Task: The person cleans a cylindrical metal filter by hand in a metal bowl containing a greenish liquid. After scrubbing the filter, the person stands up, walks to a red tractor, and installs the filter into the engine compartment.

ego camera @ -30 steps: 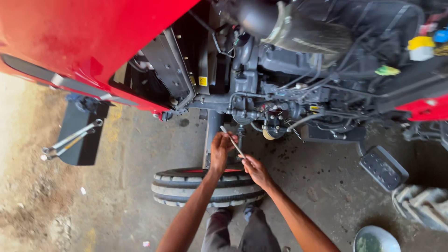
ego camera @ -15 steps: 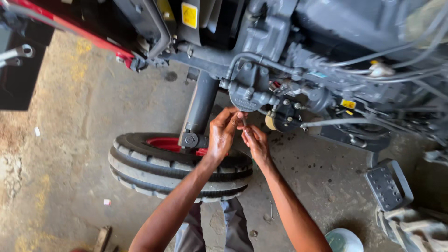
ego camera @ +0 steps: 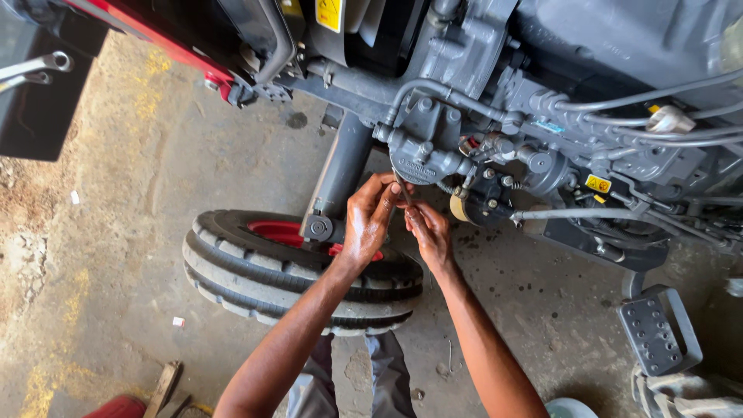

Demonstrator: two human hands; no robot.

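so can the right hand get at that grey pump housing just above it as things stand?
Probably yes. The right hand sits directly below the grey pump housing, next to the left hand, with only a thin tool between them. Nothing blocks the short gap, though hoses crowd the upper side.

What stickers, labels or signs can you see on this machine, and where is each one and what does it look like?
Yellow warning sticker: top edge, on the dark panel behind the red bodywork; rectangular, yellow with black marks.
Small yellow sticker: right of the hands, on the grey engine; rectangular, yellow with dark symbols.
Blue tag: on the engine block above the pipes; small and narrow, pale blue.
No packages or screens show.
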